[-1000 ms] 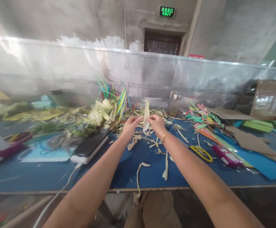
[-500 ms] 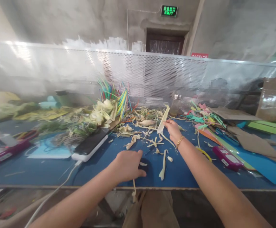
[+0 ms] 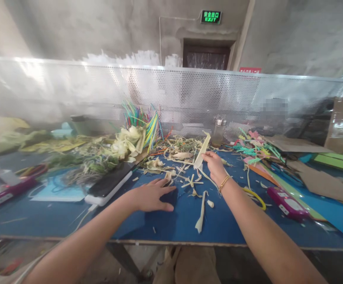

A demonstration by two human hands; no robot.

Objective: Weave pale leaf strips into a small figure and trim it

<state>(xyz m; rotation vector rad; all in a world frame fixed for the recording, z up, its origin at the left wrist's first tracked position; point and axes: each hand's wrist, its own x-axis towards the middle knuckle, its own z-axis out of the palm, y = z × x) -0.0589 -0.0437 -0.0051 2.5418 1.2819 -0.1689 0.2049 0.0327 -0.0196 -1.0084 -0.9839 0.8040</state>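
Observation:
My right hand pinches a pale corn husk strip, which stands up slanted above the scraps. With fingers spread, my left hand is low over the blue tabletop and holds nothing; its fingertips are by a curled husk scrap. Between the hands lies a star-shaped piece of husk. Closer to me, a long husk piece rests beside a small pale scrap.
Left of my left hand are a black-and-white power bank with a cable, a blue face mask and a heap of dried green strands. A glass bottle stands behind. At right lie a purple device and coloured paper.
My left hand has moved forward and left from the table's near edge, its fingers spreading. A strip hanging over that edge has gone from view. My right hand keeps its hold, almost still.

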